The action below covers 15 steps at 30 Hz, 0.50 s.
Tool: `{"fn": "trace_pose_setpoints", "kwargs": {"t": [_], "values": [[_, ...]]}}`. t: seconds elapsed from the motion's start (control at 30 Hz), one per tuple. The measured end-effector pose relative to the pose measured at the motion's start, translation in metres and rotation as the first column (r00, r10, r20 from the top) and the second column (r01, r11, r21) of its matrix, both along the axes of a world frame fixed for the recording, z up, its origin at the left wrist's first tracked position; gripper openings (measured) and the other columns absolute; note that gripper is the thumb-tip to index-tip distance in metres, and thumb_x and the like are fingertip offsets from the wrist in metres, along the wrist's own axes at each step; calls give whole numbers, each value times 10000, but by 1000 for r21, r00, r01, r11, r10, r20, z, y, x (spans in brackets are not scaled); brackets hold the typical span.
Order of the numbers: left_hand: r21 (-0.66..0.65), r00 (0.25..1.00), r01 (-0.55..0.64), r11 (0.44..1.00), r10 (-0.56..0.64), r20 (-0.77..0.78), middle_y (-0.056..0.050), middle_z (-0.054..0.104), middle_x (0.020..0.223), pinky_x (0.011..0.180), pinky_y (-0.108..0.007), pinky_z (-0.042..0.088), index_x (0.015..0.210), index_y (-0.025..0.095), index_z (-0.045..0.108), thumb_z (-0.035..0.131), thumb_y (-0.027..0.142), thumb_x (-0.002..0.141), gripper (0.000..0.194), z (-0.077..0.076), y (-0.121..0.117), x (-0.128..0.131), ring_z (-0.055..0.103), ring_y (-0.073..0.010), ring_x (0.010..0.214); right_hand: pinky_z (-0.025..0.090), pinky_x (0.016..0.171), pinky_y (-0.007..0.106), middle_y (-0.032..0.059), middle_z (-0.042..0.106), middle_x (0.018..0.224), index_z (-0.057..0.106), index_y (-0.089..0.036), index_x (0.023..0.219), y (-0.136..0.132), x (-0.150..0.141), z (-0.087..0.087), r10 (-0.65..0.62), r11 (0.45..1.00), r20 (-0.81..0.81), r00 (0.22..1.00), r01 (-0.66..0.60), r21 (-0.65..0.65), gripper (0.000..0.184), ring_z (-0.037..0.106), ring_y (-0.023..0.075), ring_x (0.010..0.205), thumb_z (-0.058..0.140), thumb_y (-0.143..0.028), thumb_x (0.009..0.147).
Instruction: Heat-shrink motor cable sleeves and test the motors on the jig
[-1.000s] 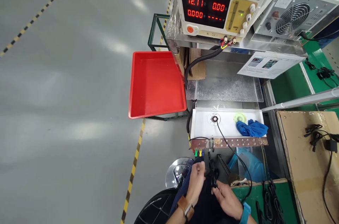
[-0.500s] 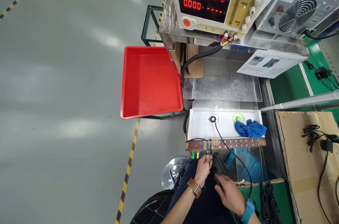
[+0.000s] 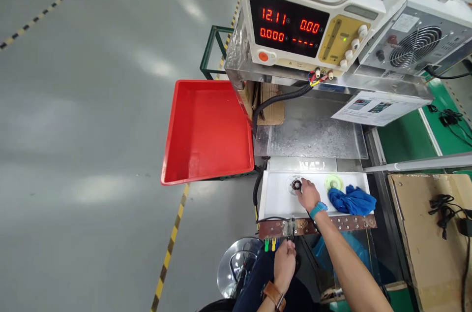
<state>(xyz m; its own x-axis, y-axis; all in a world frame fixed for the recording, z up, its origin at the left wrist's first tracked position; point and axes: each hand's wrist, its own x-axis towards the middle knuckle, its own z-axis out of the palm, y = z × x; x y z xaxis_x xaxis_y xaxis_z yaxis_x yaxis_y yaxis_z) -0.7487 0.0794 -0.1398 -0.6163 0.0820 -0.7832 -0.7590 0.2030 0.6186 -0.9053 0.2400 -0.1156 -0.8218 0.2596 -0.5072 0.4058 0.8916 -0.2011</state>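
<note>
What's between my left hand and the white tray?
A brown strip, bearing a small fixture, lies between your left hand and the white tray, in the head view.

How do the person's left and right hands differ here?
The left hand is at the brown strip's near edge; the right hand is over the white tray, fingers at the round black piece. The left hand has a brown wrist strap, the right hand a turquoise wristband. Both are bare, fingers pointing away from the body.
</note>
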Motion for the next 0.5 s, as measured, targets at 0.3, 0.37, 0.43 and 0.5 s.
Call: {"fn": "trace_pose_setpoints", "kwargs": {"t": [0.3,0.37,0.43,0.5], "values": [[-31,991,90,995,-87,103,-17,489,638,708,-355,472,622,249,427,558,727,746,511,7,0,-10,550,-236,721,432,821,313,139,647,1159,530,-110,1217,-10,-21,-23,18,1000,79,997,-18,-2,313,583,260,1083,575,-200,921],[2,991,84,996,-84,104,-24,519,647,715,-369,492,654,249,489,577,764,695,524,6,-1,-11,577,-253,747,436,810,311,135,650,1150,529,-107,1213,-11,-22,-24,19,1000,84,996,-20,7,322,588,263,1074,585,-197,908],[45,989,93,995,-97,107,-36,567,661,709,-389,508,725,258,577,594,778,656,525,5,-4,-13,614,-284,771,441,800,311,129,653,1141,530,-108,1207,-13,-23,-25,22,1000,80,997,-23,11,330,589,266,1072,593,-195,896],[89,987,110,990,-120,111,-53,631,704,717,-409,526,819,277,646,610,764,640,520,4,-7,-17,654,-320,821,449,797,316,125,649,1147,531,-114,1200,-14,-23,-26,23,1000,70,997,-24,10,331,582,272,1085,595,-190,884]]}}
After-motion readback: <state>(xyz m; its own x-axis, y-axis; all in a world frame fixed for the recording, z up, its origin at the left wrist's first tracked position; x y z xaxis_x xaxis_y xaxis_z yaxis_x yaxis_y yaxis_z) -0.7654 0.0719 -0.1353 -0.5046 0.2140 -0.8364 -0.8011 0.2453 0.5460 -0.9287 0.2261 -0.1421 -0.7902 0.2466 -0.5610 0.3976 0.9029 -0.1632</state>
